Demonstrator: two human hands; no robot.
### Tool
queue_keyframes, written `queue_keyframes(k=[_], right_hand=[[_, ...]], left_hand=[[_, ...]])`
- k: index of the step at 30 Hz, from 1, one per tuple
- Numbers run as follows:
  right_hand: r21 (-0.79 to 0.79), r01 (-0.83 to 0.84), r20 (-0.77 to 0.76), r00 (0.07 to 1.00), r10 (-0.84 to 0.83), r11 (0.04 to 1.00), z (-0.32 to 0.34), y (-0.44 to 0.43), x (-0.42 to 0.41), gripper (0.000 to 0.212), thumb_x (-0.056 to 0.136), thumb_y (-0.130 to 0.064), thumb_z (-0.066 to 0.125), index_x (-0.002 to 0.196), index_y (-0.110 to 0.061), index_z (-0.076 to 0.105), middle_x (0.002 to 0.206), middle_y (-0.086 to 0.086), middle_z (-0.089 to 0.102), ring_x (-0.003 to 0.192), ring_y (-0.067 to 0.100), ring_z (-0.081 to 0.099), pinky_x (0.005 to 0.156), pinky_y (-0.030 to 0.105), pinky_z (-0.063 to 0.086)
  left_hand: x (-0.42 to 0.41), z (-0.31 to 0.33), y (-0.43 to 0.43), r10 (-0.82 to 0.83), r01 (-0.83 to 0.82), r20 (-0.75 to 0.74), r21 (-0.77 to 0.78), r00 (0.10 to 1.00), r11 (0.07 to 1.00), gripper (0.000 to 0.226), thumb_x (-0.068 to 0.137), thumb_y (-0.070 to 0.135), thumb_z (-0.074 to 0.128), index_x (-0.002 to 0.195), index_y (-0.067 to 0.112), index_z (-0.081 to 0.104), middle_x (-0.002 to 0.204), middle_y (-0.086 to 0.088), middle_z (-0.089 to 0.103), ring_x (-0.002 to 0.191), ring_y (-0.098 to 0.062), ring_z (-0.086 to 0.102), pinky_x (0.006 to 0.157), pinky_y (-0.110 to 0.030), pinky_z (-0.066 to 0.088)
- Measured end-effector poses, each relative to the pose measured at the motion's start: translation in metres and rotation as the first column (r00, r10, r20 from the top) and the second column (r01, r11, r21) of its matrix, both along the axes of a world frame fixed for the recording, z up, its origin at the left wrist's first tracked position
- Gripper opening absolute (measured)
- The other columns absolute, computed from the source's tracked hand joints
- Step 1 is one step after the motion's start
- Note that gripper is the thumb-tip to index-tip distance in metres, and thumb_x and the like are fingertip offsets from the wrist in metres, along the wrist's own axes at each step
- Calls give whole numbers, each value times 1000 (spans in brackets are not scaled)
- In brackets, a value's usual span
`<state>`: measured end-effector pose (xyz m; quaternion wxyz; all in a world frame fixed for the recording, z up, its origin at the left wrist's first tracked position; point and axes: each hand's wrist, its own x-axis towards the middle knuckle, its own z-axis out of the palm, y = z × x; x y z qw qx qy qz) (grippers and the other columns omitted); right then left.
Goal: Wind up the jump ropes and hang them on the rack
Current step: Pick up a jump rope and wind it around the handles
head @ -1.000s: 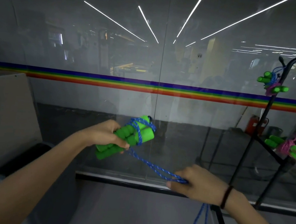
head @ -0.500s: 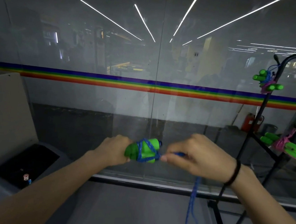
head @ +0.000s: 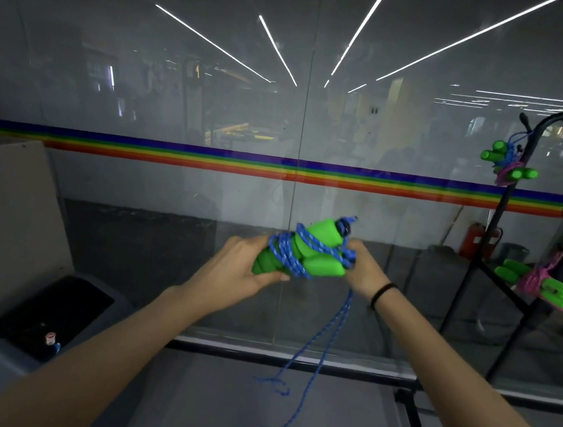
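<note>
My left hand (head: 236, 271) grips the near ends of two green foam handles (head: 317, 251) held side by side at the centre of the view. Blue rope (head: 286, 255) is wound several turns round them. My right hand (head: 360, 269), mostly behind the handles' far ends, pinches the rope there. A doubled length of loose blue rope (head: 327, 334) hangs down from it toward the floor. A black rack (head: 499, 217) stands at the right with two wound ropes hung on it.
A glass wall with a rainbow stripe (head: 277, 168) runs straight ahead. On the rack hang a blue-roped green bundle (head: 505, 162) up high and a pink-roped one (head: 538, 286) lower. A grey bin with a black opening (head: 47, 311) sits at the lower left, beside a beige cabinet (head: 4, 221).
My right hand carried the rope from low right up and round the handles, adding turns. The bundle now tilts up to the right, and the hanging rope is shorter.
</note>
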<state>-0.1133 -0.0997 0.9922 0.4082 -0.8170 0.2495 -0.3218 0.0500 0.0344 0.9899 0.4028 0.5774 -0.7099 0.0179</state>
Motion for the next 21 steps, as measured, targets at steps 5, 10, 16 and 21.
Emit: queue_keyframes(k=[5,10,16,21], right_hand=[[-196,-6,-236,971,-41,981,-27,18,6,34,95,-26,48,62,-25,59,54,-12,58,55,-2,51,66,24,41],[-493,-66,-500,838,-220,868,-19,49,2,29,96,-35,39,101,-14,59,101,18,64,96,34,60,80,37,45],[-589,-260,-652,712,-260,765,3,66,-12,34,94,-40,42,105,-13,59,109,16,61,103,34,58,70,31,32],[-513,-404,-691,718,-85,758,24,55,-18,29,84,-48,57,89,-21,68,79,-2,66,79,13,59,66,26,40]], left_hand=[[-1,-9,-7,246,-249,-235,17,940,968,52,67,26,81,108,13,50,90,6,64,83,-11,60,64,-11,39],[1,-25,-15,322,-299,-149,155,935,941,61,70,36,77,120,22,46,103,2,65,96,-22,63,84,-36,51],[7,-35,-18,338,-377,168,421,926,825,49,71,39,74,115,27,54,109,-2,67,106,-25,61,82,-35,49],[-14,-35,-5,-65,-196,424,543,904,816,43,74,37,68,114,31,52,107,0,66,102,-22,61,76,-29,44]])
